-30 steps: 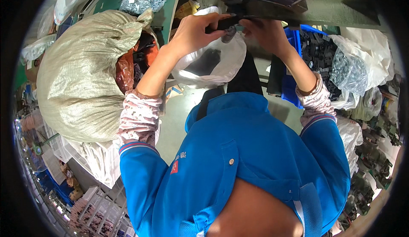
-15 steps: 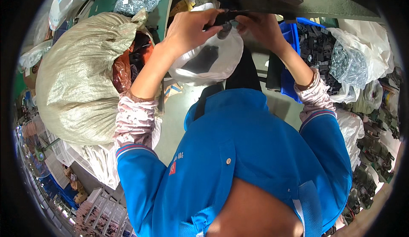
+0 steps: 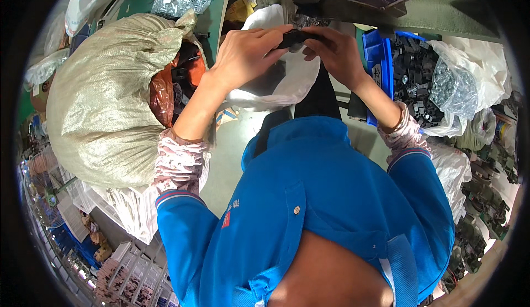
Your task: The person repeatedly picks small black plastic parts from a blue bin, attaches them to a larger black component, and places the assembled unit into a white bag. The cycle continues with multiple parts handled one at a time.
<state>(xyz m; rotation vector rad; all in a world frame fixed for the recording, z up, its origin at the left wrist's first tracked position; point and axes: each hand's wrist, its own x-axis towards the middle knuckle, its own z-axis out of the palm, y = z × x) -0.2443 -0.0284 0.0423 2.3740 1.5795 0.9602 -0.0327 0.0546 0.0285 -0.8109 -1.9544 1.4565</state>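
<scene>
Here, over the white bag point(image 3: 298, 89), the left hand point(image 3: 243, 53) and right hand point(image 3: 339, 56) close their fingers on a small black part point(image 3: 292, 38), probably light, stiff, best pinched by its 2 ends.

The left of two head-worn fisheye cameras looks steeply down, past the close blue cloth shirt point(image 3: 342, 191), toward an open white plastic bag point(image 3: 302, 83) farther off. Over the bag show the bare left hand point(image 3: 243, 56) and right hand point(image 3: 341, 57); left of it, a bulging beige woven sack point(image 3: 107, 105); right, a blue plastic bin point(image 3: 377, 50).
</scene>
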